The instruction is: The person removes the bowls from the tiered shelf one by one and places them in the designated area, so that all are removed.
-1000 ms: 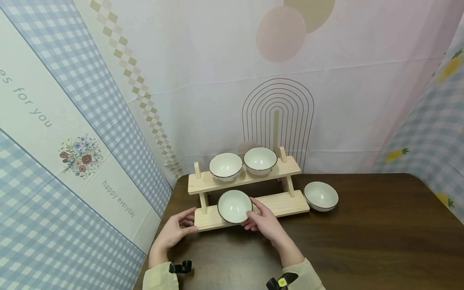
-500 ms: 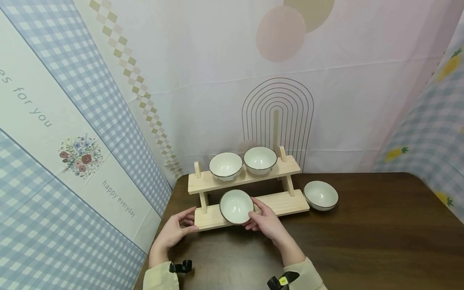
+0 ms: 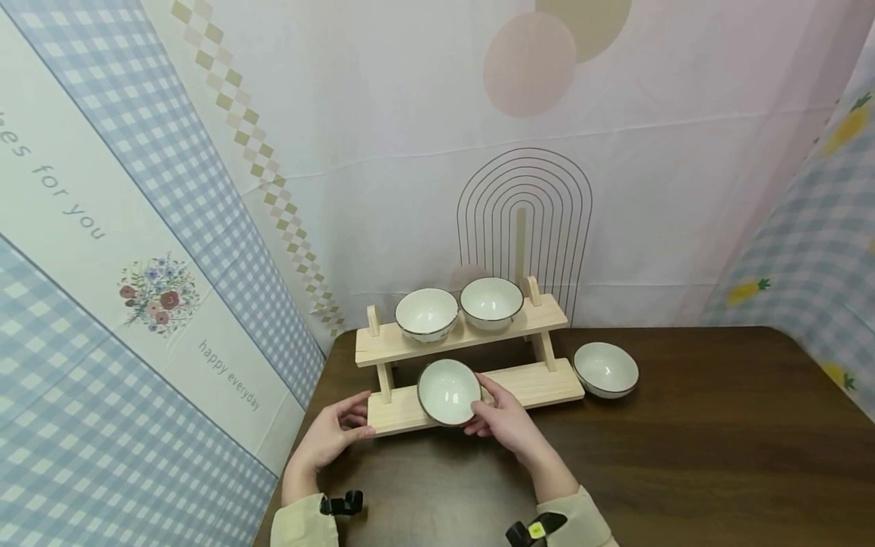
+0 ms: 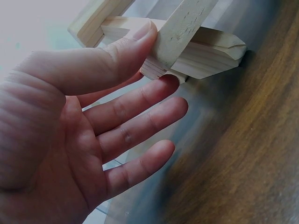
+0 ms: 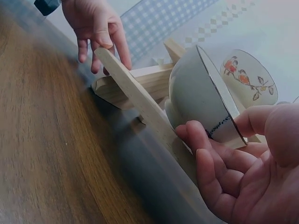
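My right hand (image 3: 506, 418) holds a white bowl (image 3: 449, 392) with a dark rim by its right side, over the lower board of a two-tier wooden shelf (image 3: 393, 414). In the right wrist view, the bowl (image 5: 194, 88) shows a dark blue dotted mark near my fingers, and its foot is right at the board. My left hand (image 3: 331, 433) pinches the left end of the lower board between thumb and index finger. The left wrist view shows the thumb on the board (image 4: 182, 35), the other fingers extended below it.
Two white bowls, a left one (image 3: 427, 313) and a right one (image 3: 491, 301), sit side by side on the upper tier. Another bowl (image 3: 605, 369) stands on the dark wooden table (image 3: 718, 441), close by the shelf's right end. Printed cloth (image 3: 383, 213) hangs behind.
The bowl in my right hand has shifted slightly to the right along the lower board. My left hand stays at the board's end, and the other bowls have not moved.
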The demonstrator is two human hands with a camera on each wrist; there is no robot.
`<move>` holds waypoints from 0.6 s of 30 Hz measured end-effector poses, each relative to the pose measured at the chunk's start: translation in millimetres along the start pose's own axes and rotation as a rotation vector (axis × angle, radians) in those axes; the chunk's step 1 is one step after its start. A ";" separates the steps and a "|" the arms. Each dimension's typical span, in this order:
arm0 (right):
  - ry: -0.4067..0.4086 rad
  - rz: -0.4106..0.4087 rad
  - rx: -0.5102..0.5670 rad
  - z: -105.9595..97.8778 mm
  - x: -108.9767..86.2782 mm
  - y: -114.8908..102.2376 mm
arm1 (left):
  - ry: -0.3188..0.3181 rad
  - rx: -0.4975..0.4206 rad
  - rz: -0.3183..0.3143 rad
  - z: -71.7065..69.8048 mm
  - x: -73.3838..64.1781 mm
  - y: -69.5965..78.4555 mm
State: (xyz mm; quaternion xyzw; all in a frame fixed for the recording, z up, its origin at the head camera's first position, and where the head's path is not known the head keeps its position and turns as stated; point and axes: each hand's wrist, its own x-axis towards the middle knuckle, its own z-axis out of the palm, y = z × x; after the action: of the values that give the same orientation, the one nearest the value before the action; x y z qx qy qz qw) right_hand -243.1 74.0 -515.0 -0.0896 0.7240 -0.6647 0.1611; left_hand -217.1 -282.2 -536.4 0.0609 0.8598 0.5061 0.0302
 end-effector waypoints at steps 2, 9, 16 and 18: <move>-0.002 -0.006 0.004 1.2 -0.9 -1.2 | 0.003 0.012 -0.001 0.6 0.4 -0.4; 0.009 0.007 0.039 4.0 -2.4 -6.2 | 0.005 0.007 0.002 -0.3 -0.6 2.2; 0.035 0.019 0.061 6.7 -3.5 -10.5 | -0.012 -0.018 0.019 -2.6 -0.9 1.0; 0.037 0.021 0.062 7.3 -3.2 -10.6 | -0.014 -0.019 0.022 -2.7 -0.5 0.3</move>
State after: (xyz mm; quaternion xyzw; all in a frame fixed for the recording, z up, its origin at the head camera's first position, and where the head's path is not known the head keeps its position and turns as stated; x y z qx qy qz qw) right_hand -238.4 67.3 -504.6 -0.0647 0.7067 -0.6867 0.1574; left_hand -216.9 -284.5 -534.9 0.0734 0.8541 0.5140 0.0311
